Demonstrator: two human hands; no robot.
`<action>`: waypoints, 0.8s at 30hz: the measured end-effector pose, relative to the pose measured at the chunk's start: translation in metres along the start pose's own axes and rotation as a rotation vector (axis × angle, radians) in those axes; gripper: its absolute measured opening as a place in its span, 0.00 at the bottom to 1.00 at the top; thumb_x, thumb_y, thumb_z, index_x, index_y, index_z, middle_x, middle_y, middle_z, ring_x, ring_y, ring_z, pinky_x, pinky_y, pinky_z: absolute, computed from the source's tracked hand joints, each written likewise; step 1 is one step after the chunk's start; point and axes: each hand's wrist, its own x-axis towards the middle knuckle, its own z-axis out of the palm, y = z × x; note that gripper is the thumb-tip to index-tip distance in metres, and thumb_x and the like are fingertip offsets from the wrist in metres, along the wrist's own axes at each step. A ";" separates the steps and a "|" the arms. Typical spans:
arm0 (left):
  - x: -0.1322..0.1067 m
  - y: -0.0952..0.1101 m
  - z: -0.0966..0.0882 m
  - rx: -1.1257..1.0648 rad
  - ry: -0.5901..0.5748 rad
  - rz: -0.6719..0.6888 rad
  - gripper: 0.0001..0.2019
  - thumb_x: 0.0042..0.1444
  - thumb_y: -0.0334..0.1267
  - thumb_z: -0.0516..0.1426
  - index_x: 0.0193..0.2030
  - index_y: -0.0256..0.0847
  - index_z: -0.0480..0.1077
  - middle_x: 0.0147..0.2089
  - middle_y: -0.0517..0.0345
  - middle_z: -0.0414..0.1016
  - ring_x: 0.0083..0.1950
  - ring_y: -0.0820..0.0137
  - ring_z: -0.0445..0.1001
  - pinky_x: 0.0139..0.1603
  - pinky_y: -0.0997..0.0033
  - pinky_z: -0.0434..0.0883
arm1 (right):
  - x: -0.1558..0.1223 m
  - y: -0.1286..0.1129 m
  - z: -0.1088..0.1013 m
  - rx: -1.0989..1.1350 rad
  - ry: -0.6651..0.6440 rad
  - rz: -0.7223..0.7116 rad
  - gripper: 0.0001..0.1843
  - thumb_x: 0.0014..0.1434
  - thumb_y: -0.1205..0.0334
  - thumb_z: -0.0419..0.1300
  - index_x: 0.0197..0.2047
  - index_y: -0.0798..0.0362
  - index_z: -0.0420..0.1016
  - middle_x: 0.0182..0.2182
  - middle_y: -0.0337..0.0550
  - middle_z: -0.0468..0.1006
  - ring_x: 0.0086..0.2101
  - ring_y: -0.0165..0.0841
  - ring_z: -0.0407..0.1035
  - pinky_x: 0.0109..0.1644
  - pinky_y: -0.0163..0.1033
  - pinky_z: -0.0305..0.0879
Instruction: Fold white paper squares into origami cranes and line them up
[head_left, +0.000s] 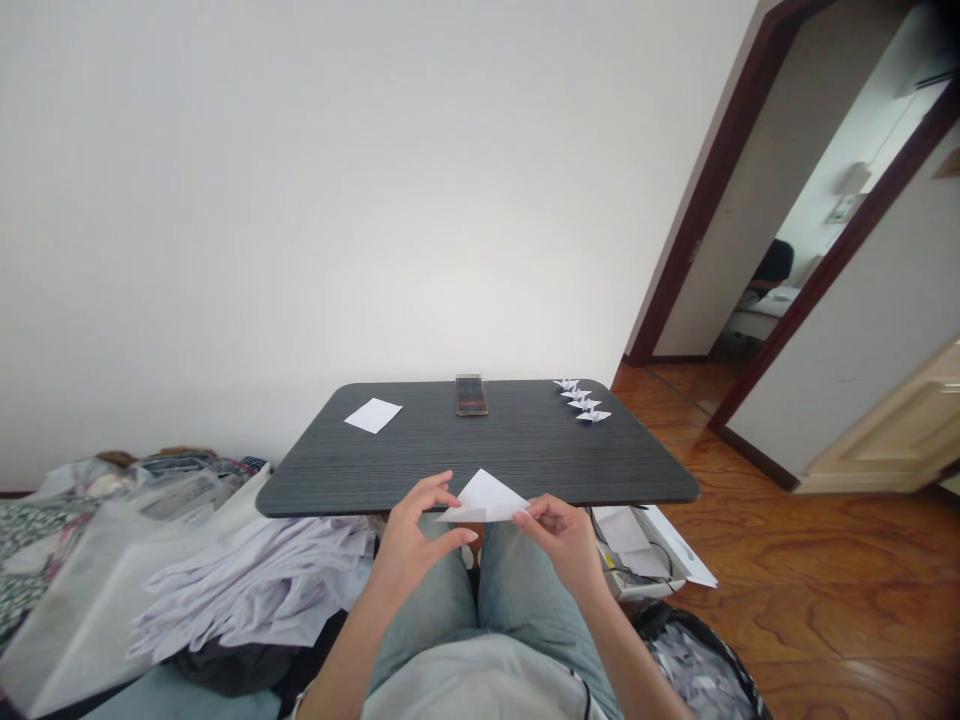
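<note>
My left hand point(418, 533) and my right hand point(561, 540) hold a white paper folded into a triangle point(484, 498) above my knees, just in front of the table edge. Its lower edge sits between the thumb and fingers of each hand. The dark grey wood-grain table point(480, 490) lies beyond. On it are a flat white sheet of paper point(373, 415), a phone in a dark case point(471, 395) at the far edge, and a row of several white origami cranes point(583, 402) at the far right. Neither hand touches these.
Left of my legs, a heap of white paper point(255, 590) lies beside plastic bags and cloth. Right of them are a black bin of paper scraps point(697, 665) and loose papers with cables point(637, 545). A wall stands behind the table, with a wooden floor and doorway to the right.
</note>
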 end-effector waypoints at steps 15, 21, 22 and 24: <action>0.002 -0.001 0.012 -0.150 -0.094 -0.099 0.15 0.48 0.41 0.60 0.43 0.39 0.73 0.54 0.47 0.71 0.53 0.58 0.69 0.52 0.63 0.63 | -0.005 -0.008 0.002 -0.072 -0.190 -0.044 0.13 0.49 0.56 0.64 0.21 0.54 0.70 0.21 0.39 0.74 0.23 0.30 0.68 0.26 0.33 0.63; 0.002 -0.005 0.017 -0.300 -0.050 -0.161 0.18 0.46 0.41 0.61 0.45 0.37 0.74 0.47 0.50 0.76 0.48 0.58 0.72 0.48 0.66 0.66 | -0.006 -0.011 0.004 -0.018 -0.157 -0.018 0.15 0.51 0.52 0.63 0.21 0.54 0.72 0.20 0.41 0.76 0.22 0.31 0.69 0.26 0.34 0.64; 0.002 -0.005 0.017 -0.313 -0.054 -0.156 0.17 0.46 0.41 0.61 0.43 0.37 0.74 0.46 0.50 0.76 0.47 0.59 0.72 0.47 0.66 0.66 | -0.006 -0.010 0.004 -0.004 -0.141 -0.005 0.15 0.50 0.52 0.63 0.21 0.54 0.72 0.20 0.42 0.77 0.22 0.31 0.69 0.26 0.35 0.65; 0.002 -0.003 0.018 -0.334 -0.063 -0.140 0.14 0.47 0.42 0.60 0.40 0.37 0.74 0.45 0.51 0.77 0.45 0.60 0.72 0.45 0.68 0.67 | -0.005 -0.009 0.005 0.027 -0.102 0.028 0.16 0.48 0.51 0.64 0.20 0.53 0.71 0.18 0.42 0.77 0.20 0.32 0.70 0.25 0.35 0.66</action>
